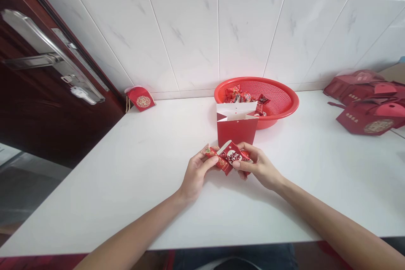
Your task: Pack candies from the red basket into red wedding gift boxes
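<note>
My left hand [198, 168] pinches a slim red wrapped candy [223, 163] between thumb and fingers. A red candy packet with white lettering [232, 155] is gripped by my right hand [257, 166], along with other red wrappers partly hidden under its fingers. Both hands meet low over the table, their candies touching or overlapping. Just behind them stands an upright red gift box [237, 131] with its top open and white inside. Past the box, a red plastic basket [287, 109] holds several wrapped candies [240, 95].
Folded red gift boxes [373, 116] sit at the right on the white table [152, 202]. A small closed red box [141, 98] stands at the back left near the tiled wall [186, 33]. A dark door with a metal handle [41, 60] is at far left.
</note>
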`<state>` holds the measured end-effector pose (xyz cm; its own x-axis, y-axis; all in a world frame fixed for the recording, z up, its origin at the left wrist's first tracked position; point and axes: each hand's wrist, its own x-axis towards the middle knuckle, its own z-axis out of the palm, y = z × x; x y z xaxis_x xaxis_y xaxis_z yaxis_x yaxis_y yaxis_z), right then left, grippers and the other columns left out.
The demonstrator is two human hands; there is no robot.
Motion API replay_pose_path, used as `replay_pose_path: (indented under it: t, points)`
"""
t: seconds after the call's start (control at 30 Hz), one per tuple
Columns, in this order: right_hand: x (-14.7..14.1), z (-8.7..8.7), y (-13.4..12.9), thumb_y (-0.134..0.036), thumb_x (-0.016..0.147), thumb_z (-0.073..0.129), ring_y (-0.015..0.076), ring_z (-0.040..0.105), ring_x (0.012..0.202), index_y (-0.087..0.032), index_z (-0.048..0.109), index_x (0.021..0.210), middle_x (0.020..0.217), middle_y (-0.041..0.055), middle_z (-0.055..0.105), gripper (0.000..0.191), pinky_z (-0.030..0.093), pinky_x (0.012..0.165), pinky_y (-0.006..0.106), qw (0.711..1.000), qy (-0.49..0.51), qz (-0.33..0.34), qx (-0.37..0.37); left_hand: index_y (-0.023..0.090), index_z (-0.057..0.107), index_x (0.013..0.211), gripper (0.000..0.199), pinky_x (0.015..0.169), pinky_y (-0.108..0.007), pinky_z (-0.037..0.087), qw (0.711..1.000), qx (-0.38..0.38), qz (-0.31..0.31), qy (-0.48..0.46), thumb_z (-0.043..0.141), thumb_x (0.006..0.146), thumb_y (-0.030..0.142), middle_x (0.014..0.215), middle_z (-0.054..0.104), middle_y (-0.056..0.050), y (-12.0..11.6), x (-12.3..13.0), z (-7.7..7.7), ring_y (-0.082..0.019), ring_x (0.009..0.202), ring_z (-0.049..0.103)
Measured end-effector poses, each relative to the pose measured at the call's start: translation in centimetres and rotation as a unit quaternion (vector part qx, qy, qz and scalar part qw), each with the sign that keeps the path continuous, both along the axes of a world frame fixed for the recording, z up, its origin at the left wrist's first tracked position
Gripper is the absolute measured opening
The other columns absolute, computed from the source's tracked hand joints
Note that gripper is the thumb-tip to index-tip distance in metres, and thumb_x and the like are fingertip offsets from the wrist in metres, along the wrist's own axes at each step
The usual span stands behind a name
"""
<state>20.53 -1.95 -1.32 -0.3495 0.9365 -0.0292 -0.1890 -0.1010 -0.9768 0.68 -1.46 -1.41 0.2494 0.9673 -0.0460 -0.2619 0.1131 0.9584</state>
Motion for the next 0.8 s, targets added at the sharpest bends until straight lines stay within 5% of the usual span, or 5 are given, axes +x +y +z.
replay_pose_path:
  t: [0.27, 0.37, 0.5, 0.63, 0.8]
  points:
    - [-0.2, 0.01, -0.05, -0.038, 0.075, 0.083, 0.0075, 0.054, 0.053, -0.019, 0.066, 0.092, 0.086, 0.0012, 0.064, 0.031, 0.045, 0.046, 0.024, 0.999, -0.042, -0.011, 0.031, 0.015, 0.077, 0.095, 0.032, 0.078, -0.032, 0.054, 0.996, 0.012, -0.053, 0.065, 0.072, 0.086, 0.045, 0.101, 0.072, -0.01, 0.1, -0.3, -0.48, -0.024, 0.092, 0.065]
    - [-0.35, -0.15, -0.06, -0.036, 0.074, 0.084, 0.0079, 0.057, 0.058, -0.019, 0.068, 0.093, 0.107, 0.0057, 0.063, 0.031, 0.047, 0.045, 0.023, 0.998, -0.051, -0.01, 0.044, 0.016, 0.077, 0.095, 0.029, 0.076, -0.03, 0.052, 0.995, 0.009, -0.068, 0.069, 0.073, 0.087, 0.044, 0.09, 0.074, -0.007, 0.03, -0.18, -0.22, -0.021, 0.084, 0.066]
    - [-0.39, -0.09, -0.08, -0.035, 0.074, 0.083, 0.0076, 0.057, 0.059, -0.018, 0.068, 0.093, 0.112, 0.0066, 0.062, 0.03, 0.047, 0.046, 0.023, 0.998, -0.047, 0.01, 0.042, 0.016, 0.076, 0.084, 0.027, 0.077, -0.03, 0.051, 0.994, 0.032, -0.08, 0.073, 0.07, 0.089, 0.042, 0.079, 0.073, -0.005, -0.16, 0.01, 0.24, -0.02, 0.08, 0.066]
    - [-0.14, -0.04, -0.02, -0.036, 0.075, 0.081, 0.0076, 0.058, 0.057, -0.018, 0.068, 0.098, 0.119, 0.0091, 0.062, 0.032, 0.049, 0.05, 0.026, 0.999, -0.033, 0.029, 0.008, 0.017, 0.066, 0.063, 0.033, 0.068, -0.026, 0.047, 0.997, 0.039, -0.008, 0.072, 0.072, 0.086, 0.039, 0.062, 0.062, 0.001, -0.08, -0.07, 0.02, -0.015, 0.067, 0.058]
    - [0.26, -0.35, 0.24, -0.02, 0.076, 0.064, 0.0115, 0.059, 0.061, -0.017, 0.069, 0.104, 0.095, 0.0074, 0.07, 0.028, 0.046, 0.054, 0.026, 0.997, 0.039, 0.053, -0.029, 0.018, 0.057, 0.057, 0.03, 0.06, -0.023, 0.042, 0.993, 0.002, 0.114, 0.039, 0.074, 0.076, 0.035, 0.061, 0.054, 0.002, 0.61, -0.41, -0.24, -0.013, 0.064, 0.051]
